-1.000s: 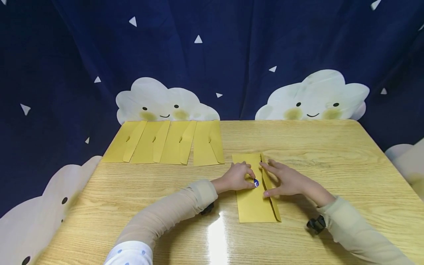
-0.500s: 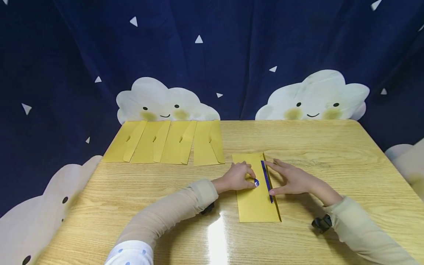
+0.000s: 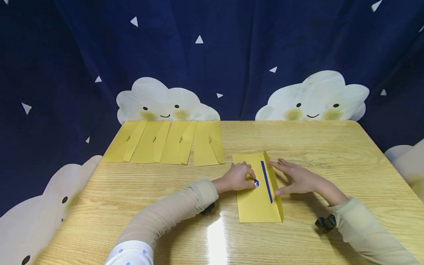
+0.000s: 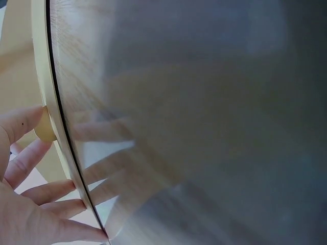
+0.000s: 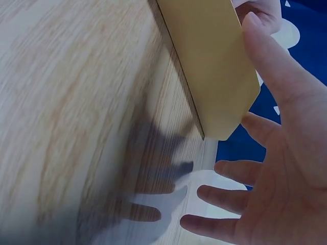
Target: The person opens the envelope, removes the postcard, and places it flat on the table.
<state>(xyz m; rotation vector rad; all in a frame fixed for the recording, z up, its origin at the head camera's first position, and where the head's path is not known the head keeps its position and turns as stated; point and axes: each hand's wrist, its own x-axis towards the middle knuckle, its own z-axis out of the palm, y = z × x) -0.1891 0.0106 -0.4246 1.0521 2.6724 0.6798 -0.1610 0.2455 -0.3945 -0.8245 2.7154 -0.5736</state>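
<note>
A yellow envelope (image 3: 250,206) lies lengthwise in front of me, a blue strip (image 3: 267,182) running down its right part. Its long flap (image 5: 209,56) is raised along the right side. My left hand (image 3: 236,177) pinches a small round disc (image 3: 256,183) between thumb and index finger, close over the envelope. The disc looks blue and white from above; in the left wrist view a tan rounded face of the disc (image 4: 46,127) shows. With fingers spread, my right hand (image 3: 298,179) has its thumb and index fingertip right at the flap's outer edge.
Several yellow envelopes (image 3: 179,147) lie side by side at the back left of the wooden table (image 3: 314,141), their flaps folded over. Behind the table's far edge hangs a dark blue curtain (image 3: 232,48) with white clouds and triangles.
The flap, folded over at first, has opened to the right and uncovered the blue strip. My right hand has shifted right with it. The left hand keeps its place with the disc.
</note>
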